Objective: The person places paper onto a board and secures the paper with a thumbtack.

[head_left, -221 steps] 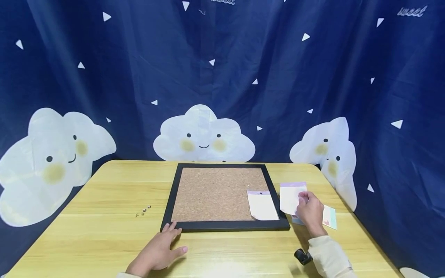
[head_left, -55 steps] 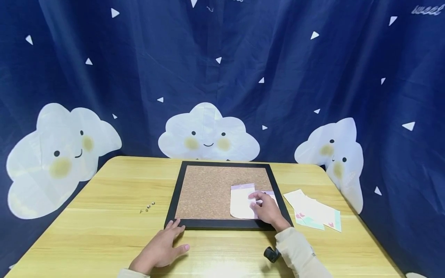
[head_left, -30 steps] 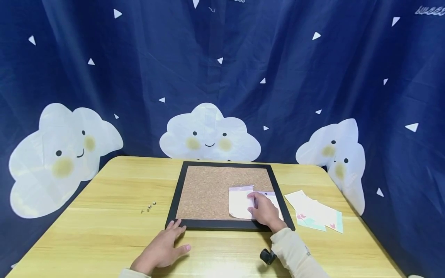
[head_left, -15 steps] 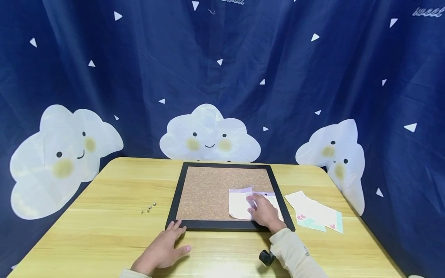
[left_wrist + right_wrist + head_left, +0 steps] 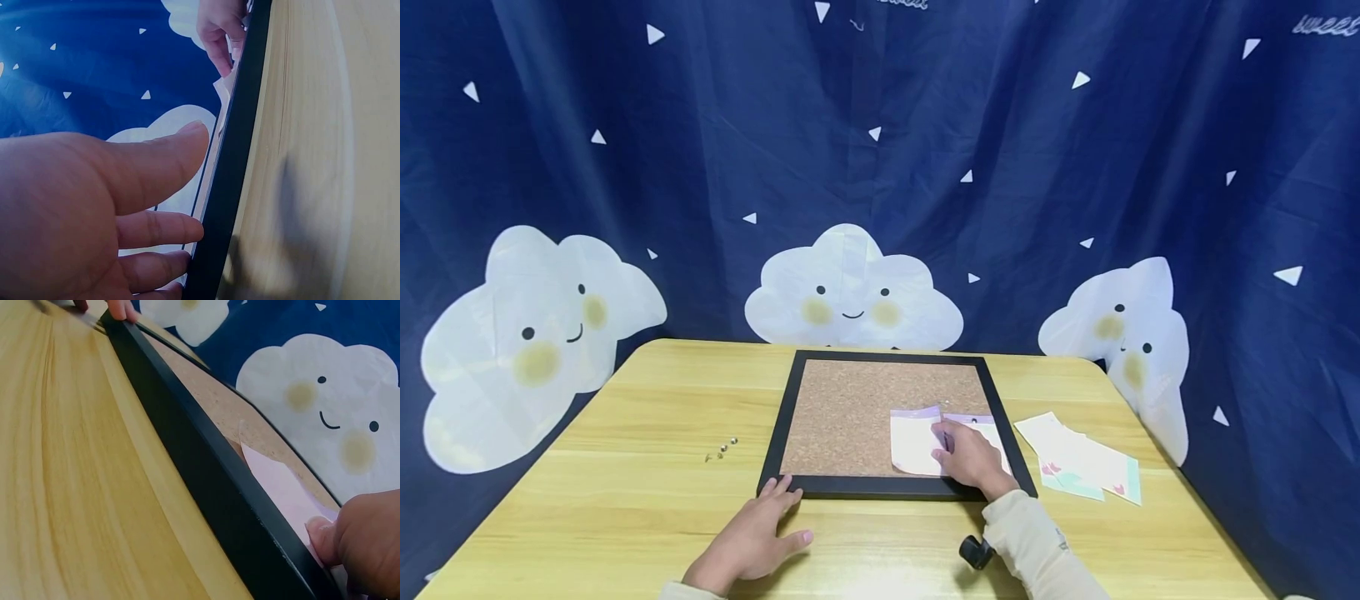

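Observation:
A cork board (image 5: 850, 408) with a black frame lies on the wooden table. My left hand (image 5: 748, 533) rests its fingertips on the near left corner of the frame, fingers extended and thumb apart. With thumb and fingers, my right hand (image 5: 973, 457) pinches the right edge of a white note sheet (image 5: 913, 443) with a purple top strip, low on the cork. A similar note sheet (image 5: 995, 433) lies to its right, partly hidden by that hand, with a dark pin at its top. In the right wrist view, the held sheet (image 5: 275, 481) curls up at its corner.
Several small metallic push pins (image 5: 723, 448) lie on the table left of the board. More note sheets (image 5: 1086, 458) with teal and pink prints overlap right of it. A black device (image 5: 976, 552) sits at the right wrist. A dark blue cloud-patterned curtain (image 5: 880, 167) hangs behind.
My right hand has carried the note sheet from the table at right onto the cork, left of the pinned one, then slid it slightly nearer. The left hand stays at the frame corner.

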Demonstrator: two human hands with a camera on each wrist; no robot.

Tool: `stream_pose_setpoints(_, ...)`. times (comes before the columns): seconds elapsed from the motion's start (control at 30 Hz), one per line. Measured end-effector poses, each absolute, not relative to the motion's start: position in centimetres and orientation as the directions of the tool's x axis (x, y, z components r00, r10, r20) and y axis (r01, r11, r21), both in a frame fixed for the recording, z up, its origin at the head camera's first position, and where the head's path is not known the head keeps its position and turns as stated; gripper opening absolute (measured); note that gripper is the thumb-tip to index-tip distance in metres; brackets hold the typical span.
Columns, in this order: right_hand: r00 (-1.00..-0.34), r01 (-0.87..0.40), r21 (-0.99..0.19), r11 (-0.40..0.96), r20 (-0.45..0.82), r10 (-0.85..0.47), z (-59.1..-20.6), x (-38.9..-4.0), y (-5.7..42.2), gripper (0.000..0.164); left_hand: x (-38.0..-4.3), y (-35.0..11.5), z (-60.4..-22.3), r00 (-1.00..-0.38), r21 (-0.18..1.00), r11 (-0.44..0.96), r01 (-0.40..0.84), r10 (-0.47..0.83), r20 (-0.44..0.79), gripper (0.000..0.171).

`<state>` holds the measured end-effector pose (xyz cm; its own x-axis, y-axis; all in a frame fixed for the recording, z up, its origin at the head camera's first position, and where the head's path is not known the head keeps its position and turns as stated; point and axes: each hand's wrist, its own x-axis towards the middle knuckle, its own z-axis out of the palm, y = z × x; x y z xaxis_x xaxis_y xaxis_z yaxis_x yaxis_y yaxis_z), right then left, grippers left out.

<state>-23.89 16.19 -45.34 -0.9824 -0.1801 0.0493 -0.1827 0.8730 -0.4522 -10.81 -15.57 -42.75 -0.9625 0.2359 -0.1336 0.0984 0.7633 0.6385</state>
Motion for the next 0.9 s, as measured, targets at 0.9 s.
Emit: stream_pose_setpoints(0.9, -0.954, -0.296, -0.426, 0.855, 0.081, -0.29, -45.2, -23.4, 16.17, 0.042, -10.68, -15.64, -42.84, -0.961, 0.637, 0.764, 0.102, 0.24, -0.135, 0.063)
